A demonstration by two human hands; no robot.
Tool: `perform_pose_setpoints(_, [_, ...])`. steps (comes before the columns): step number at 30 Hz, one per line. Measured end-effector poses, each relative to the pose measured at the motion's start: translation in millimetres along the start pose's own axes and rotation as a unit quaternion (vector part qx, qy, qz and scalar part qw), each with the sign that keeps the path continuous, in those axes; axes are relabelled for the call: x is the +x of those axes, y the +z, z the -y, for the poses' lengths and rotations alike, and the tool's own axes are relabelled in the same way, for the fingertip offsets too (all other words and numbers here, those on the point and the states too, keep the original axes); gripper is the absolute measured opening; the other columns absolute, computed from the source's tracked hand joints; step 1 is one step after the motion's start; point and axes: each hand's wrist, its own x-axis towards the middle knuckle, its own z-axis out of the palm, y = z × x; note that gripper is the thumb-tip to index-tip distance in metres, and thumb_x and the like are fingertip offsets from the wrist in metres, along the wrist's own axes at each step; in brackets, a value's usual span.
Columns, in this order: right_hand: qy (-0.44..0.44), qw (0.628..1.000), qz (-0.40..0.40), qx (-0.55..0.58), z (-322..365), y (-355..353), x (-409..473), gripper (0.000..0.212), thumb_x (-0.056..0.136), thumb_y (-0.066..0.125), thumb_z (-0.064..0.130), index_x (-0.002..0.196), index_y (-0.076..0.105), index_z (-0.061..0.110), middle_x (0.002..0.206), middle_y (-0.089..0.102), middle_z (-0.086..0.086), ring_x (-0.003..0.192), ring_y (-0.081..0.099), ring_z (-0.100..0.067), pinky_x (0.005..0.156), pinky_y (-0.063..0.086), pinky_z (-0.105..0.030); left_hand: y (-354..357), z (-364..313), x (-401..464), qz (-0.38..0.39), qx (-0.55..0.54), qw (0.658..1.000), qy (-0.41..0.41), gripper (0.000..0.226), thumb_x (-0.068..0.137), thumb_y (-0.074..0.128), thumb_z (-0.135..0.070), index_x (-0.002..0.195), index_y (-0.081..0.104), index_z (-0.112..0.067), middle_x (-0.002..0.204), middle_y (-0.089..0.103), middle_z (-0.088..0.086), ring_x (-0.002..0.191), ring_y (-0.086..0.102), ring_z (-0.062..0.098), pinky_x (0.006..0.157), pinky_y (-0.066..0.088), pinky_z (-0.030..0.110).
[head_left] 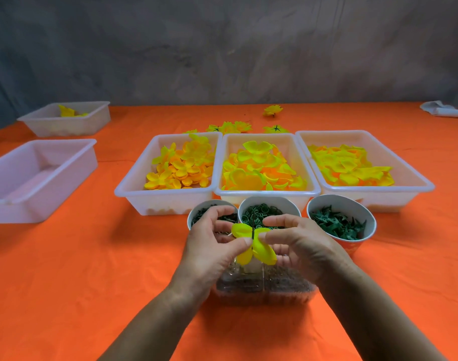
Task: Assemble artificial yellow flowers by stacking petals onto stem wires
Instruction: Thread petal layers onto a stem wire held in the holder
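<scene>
Step in hand, est.: seating a yellow petal layer [254,243] on the stem wire [253,230], above the clear container [264,287]. Left hand [212,243] and right hand [298,243] both pinch the petal at centre, thumbs meeting. Next req.: push petal down, then take another from the petal trays [268,191] beyond.

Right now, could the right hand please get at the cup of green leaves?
Probably yes: the cup stands open-topped just beyond the right hand, nothing between them, though that hand is pinching the petal.
</scene>
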Motion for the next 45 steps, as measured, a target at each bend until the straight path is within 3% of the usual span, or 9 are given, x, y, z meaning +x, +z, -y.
perform_pose_setpoints(4, [-0.01, 1.0, 0.01, 0.015, -2.3, -2.8, -2.7, 0.033, 0.078, 0.061, -0.013, 0.106, 0.056, 0.004, 0.063, 0.07, -0.007, 0.051, 0.066, -0.017, 0.045, 0.049, -0.022, 1.6, 4.3, -2.9, -0.044, 0.107, 0.984, 0.133, 0.023, 0.069, 0.08, -0.007, 0.081, 0.073, -0.025, 0.101, 0.062, -0.006, 0.095, 0.06, 0.006, 0.081, 0.049, 0.023])
perform_pose_setpoints(7, [-0.023, 1.0, 0.009, -0.011, -4.2, -4.7, -4.7, 0.029, 0.078, 0.063, -0.011, 0.103, 0.058, 0.004, 0.064, 0.069, -0.004, 0.053, 0.066, -0.015, 0.045, 0.049, -0.021, 4.0, 5.2, -2.4, -0.035, 0.09, 0.985, 0.142, 0.02, 0.07, 0.08, -0.004, 0.07, 0.073, -0.023, 0.098, 0.062, -0.005, 0.098, 0.063, 0.017, 0.085, 0.053, 0.044])
perform_pose_setpoints(10, [-0.052, 0.993, -0.018, -0.1, -3.1, -10.1, -5.3, 0.02, 0.077, 0.068, -0.003, 0.092, 0.065, 0.011, 0.072, 0.067, -0.002, 0.058, 0.064, -0.012, 0.047, 0.047, -0.019, 4.6, 5.5, -0.4, -0.038, 0.099, 0.983, 0.151, 0.02, 0.068, 0.081, -0.005, 0.068, 0.073, -0.024, 0.095, 0.063, -0.005, 0.096, 0.064, 0.017, 0.082, 0.054, 0.048])
perform_pose_setpoints(13, [-0.146, 0.967, -0.105, -0.182, 4.0, -23.9, 3.0, 0.015, 0.076, 0.07, 0.001, 0.079, 0.069, 0.016, 0.077, 0.067, -0.005, 0.063, 0.062, -0.012, 0.051, 0.046, -0.02, 3.3, 4.9, 1.1, -0.031, 0.096, 0.983, 0.15, 0.022, 0.068, 0.081, -0.006, 0.067, 0.073, -0.026, 0.094, 0.064, -0.007, 0.095, 0.063, 0.013, 0.082, 0.054, 0.047])
perform_pose_setpoints(17, [-0.242, 0.903, -0.169, -0.312, 15.4, -35.5, 27.9, 0.013, 0.078, 0.069, 0.003, 0.077, 0.074, 0.015, 0.078, 0.072, -0.005, 0.076, 0.066, -0.016, 0.075, 0.052, -0.03, 3.0, 4.6, 1.4, -0.021, 0.082, 0.987, 0.14, 0.022, 0.068, 0.081, -0.004, 0.066, 0.074, -0.025, 0.092, 0.065, -0.009, 0.092, 0.064, 0.011, 0.082, 0.055, 0.046])
perform_pose_setpoints(23, [-0.236, 0.832, -0.097, -0.493, 17.5, -28.6, 76.1, 0.014, 0.08, 0.07, 0.008, 0.092, 0.076, 0.012, 0.092, 0.074, -0.004, 0.086, 0.065, -0.014, 0.08, 0.047, -0.023, 3.3, 6.9, 2.7, -0.022, 0.073, 0.988, 0.135, 0.023, 0.068, 0.081, -0.003, 0.064, 0.074, -0.025, 0.09, 0.065, -0.009, 0.089, 0.066, 0.013, 0.079, 0.057, 0.045])
perform_pose_setpoints(32, [-0.233, 0.721, -0.016, -0.653, 15.0, -10.8, 102.1, 0.033, 0.083, 0.059, 0.007, 0.108, 0.072, 0.026, 0.105, 0.069, -0.01, 0.1, 0.06, -0.03, 0.078, 0.049, -0.036, 3.0, 8.5, 3.3, -0.013, 0.061, 0.989, 0.134, 0.023, 0.068, 0.081, -0.003, 0.065, 0.074, -0.024, 0.088, 0.064, -0.017, 0.087, 0.065, 0.009, 0.078, 0.056, 0.047])
perform_pose_setpoints(41, [-0.263, 0.66, -0.027, -0.703, 6.1, -17.3, 102.7, 0.026, 0.091, 0.054, 0.017, 0.111, 0.07, 0.025, 0.118, 0.061, -0.005, 0.105, 0.056, -0.028, 0.07, 0.032, -0.027, 3.2, 10.5, 2.9, -0.019, 0.045, 0.989, 0.139, 0.02, 0.068, 0.08, 0.002, 0.065, 0.074, -0.018, 0.085, 0.065, -0.015, 0.083, 0.066, 0.012, 0.08, 0.056, 0.048])
perform_pose_setpoints(45, [-0.278, 0.691, -0.049, -0.665, 6.7, -21.4, 97.5, 0.025, 0.088, 0.056, 0.015, 0.106, 0.072, 0.02, 0.111, 0.067, -0.007, 0.102, 0.059, -0.029, 0.078, 0.042, -0.032, 3.3, 11.4, 3.2, -0.025, 0.053, 0.988, 0.142, 0.022, 0.067, 0.08, 0.0, 0.065, 0.073, -0.021, 0.085, 0.066, -0.015, 0.081, 0.066, 0.009, 0.078, 0.056, 0.047])
